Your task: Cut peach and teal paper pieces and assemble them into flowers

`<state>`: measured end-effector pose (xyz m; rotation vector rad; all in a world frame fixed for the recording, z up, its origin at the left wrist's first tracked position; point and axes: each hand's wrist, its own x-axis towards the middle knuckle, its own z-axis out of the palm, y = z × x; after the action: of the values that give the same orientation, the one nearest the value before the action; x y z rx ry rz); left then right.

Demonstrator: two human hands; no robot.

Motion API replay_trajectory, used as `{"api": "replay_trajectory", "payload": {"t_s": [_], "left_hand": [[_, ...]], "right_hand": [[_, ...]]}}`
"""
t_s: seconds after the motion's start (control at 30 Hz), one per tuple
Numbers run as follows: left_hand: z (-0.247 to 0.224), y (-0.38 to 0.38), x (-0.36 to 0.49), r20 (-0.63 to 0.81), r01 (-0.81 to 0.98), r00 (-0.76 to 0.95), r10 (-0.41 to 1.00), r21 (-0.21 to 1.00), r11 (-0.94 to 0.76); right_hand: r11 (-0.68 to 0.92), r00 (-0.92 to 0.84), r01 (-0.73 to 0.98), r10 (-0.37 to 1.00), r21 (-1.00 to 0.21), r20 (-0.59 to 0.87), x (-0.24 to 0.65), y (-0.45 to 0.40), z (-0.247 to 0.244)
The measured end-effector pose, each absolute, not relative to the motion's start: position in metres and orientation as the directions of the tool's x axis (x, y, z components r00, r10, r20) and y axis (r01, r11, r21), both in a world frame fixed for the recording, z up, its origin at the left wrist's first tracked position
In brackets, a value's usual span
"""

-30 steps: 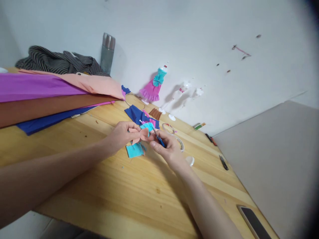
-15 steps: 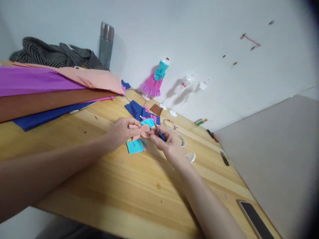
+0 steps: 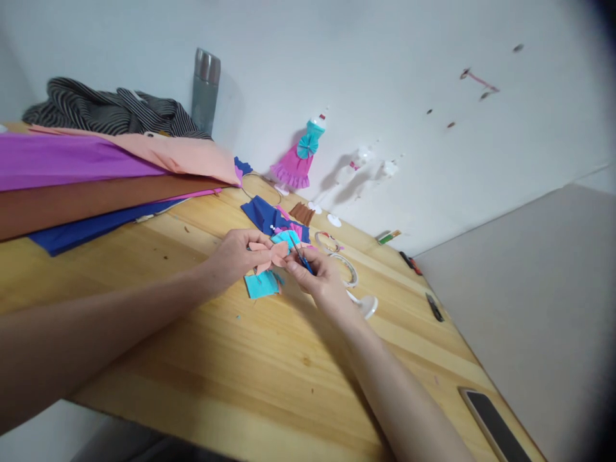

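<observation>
Between the fingers of my left hand point(image 3: 240, 253) is a peach paper flower cutout point(image 3: 273, 254) with several petals. My right hand point(image 3: 320, 273) has its fingers closed around a small pair of blue-handled scissors point(image 3: 303, 258), blades pointing up and away to the left. The fingertips of that hand also come up against the flower's right edge. Just below the flower a turquoise paper square point(image 3: 260, 285) lies on the table. Behind it are another turquoise piece point(image 3: 285, 239) and crumpled navy paper point(image 3: 262, 213) with pink bits.
Peach, purple, brown and blue paper sheets point(image 3: 96, 199) are stacked at the left, with a striped cloth point(image 3: 120, 109) and a bottle point(image 3: 206, 90) behind. A small dressed mannequin point(image 3: 298, 154) stands by the wall. Tape rolls point(image 3: 353, 274), a cutter point(image 3: 434, 308) and a phone point(image 3: 495, 423) lie to the right.
My right hand has shifted slightly left, and the scissors have tipped a little further left beside the flower. My left hand keeps its hold almost unmoved.
</observation>
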<state>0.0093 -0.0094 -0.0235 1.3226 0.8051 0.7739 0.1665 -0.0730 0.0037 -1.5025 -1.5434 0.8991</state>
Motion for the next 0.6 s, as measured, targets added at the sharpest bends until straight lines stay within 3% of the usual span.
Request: {"api": "replay_trajectory", "payload": {"t_s": [0.6], "left_hand": [[-0.016,-0.011,0.008,0.002,-0.056,0.495,0.869,0.998,0.03]], "right_hand": [[0.131,-0.126,0.386,0.988,-0.913,0.089,0.17,-0.075,0.002]]}}
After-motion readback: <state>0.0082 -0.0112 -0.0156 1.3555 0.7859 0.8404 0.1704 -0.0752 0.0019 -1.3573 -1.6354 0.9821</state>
